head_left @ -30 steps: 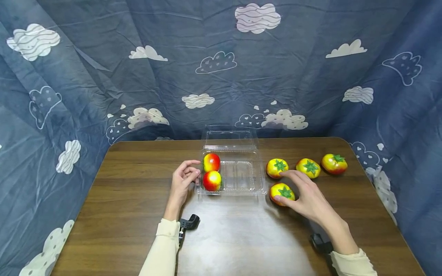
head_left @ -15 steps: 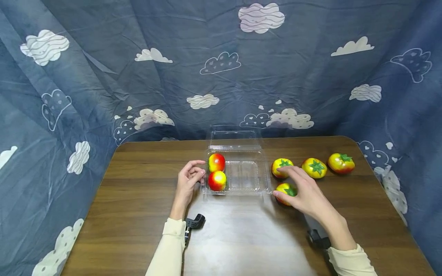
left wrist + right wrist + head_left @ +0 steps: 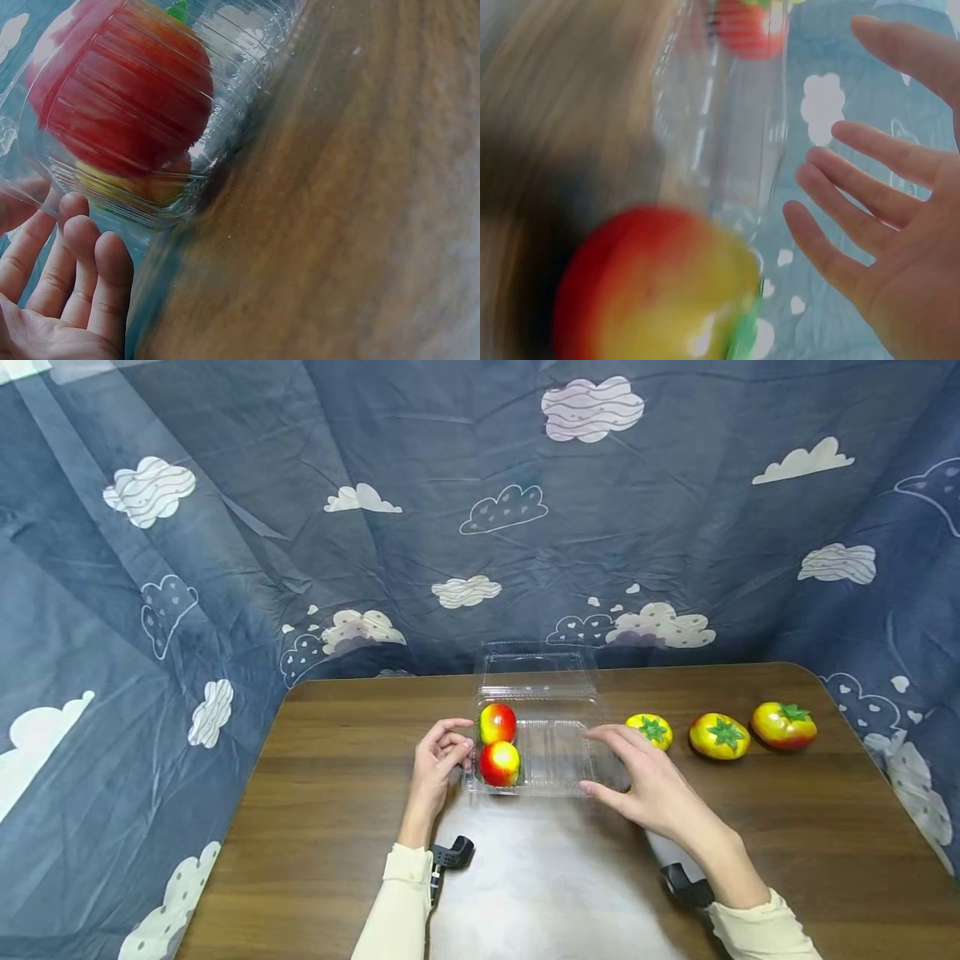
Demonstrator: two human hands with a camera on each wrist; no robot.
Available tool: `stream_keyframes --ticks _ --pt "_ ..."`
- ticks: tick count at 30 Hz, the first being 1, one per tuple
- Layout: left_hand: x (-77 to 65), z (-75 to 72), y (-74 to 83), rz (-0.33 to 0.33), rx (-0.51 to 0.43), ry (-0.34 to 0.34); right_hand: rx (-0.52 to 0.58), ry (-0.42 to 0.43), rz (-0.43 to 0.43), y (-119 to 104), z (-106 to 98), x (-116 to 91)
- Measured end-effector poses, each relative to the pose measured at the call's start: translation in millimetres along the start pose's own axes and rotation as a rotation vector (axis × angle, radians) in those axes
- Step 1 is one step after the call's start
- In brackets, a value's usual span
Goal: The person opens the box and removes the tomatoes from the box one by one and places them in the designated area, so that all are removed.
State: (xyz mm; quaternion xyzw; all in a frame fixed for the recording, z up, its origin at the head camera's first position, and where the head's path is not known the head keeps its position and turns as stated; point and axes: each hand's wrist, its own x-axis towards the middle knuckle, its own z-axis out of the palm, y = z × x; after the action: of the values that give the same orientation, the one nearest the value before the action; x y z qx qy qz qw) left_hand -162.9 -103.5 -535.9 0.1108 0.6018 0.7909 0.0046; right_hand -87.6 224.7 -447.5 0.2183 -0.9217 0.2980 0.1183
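Note:
A clear plastic clamshell container (image 3: 555, 752) stands with its lid (image 3: 536, 668) raised at the back. Along its left side lie two shiny red-and-yellow fruits, a rear one (image 3: 498, 724) and a front one (image 3: 499, 764). My left hand (image 3: 437, 760) pinches the container's left rim; through the plastic in the left wrist view a red fruit (image 3: 127, 90) shows. Fingers spread, my right hand (image 3: 656, 781) hovers by the container's right edge, holding nothing. Below it a blurred red-and-yellow fruit (image 3: 652, 292) appears in the right wrist view, mostly hidden from the head view.
Right of the container, a row of similar fruits with green star-shaped leaves runs along the wooden table (image 3: 360, 735): a near one (image 3: 651, 729), a middle one (image 3: 718, 736) and a far one (image 3: 783, 725). A blue cloud-print curtain (image 3: 435, 452) hangs behind.
The head view has shifted, so everything appears further right. My right hand has moved left from the front right fruit toward the container, its fingers spread. The left hand keeps its place at the rim.

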Motion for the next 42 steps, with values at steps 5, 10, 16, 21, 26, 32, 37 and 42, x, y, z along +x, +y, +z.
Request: stream_keyframes --ticks 5,10,16,21,26,32,37,42 --pt "-0.2 3.4 0.1 0.005 -0.010 0.005 0.030 -0.006 -0.021 -11.1 8.5 9.8" --pt "0.6 2.6 0.4 0.005 -0.009 0.005 0.082 -0.036 0.020 -19.2 16.6 18.2" --pt "1.1 1.4 -0.4 -0.008 -0.009 0.012 0.113 -0.073 0.044 -25.3 26.5 26.2" --pt "1.6 0.9 -0.3 -0.012 -0.023 0.015 0.154 -0.095 0.049 -30.5 34.8 34.7" --pt "1.7 0.9 -0.4 -0.006 -0.040 0.006 0.202 -0.126 0.065 -35.3 45.6 40.7" --pt "-0.5 -0.1 1.3 -0.009 -0.033 0.010 0.235 -0.121 0.055 -39.1 56.0 45.1" --pt "0.9 -1.3 1.5 -0.012 -0.036 0.013 0.279 -0.095 0.042 -40.0 64.8 50.0" --pt "2.2 -0.4 0.2 -0.009 -0.038 0.005 0.315 -0.082 0.047 -40.6 73.5 51.8"
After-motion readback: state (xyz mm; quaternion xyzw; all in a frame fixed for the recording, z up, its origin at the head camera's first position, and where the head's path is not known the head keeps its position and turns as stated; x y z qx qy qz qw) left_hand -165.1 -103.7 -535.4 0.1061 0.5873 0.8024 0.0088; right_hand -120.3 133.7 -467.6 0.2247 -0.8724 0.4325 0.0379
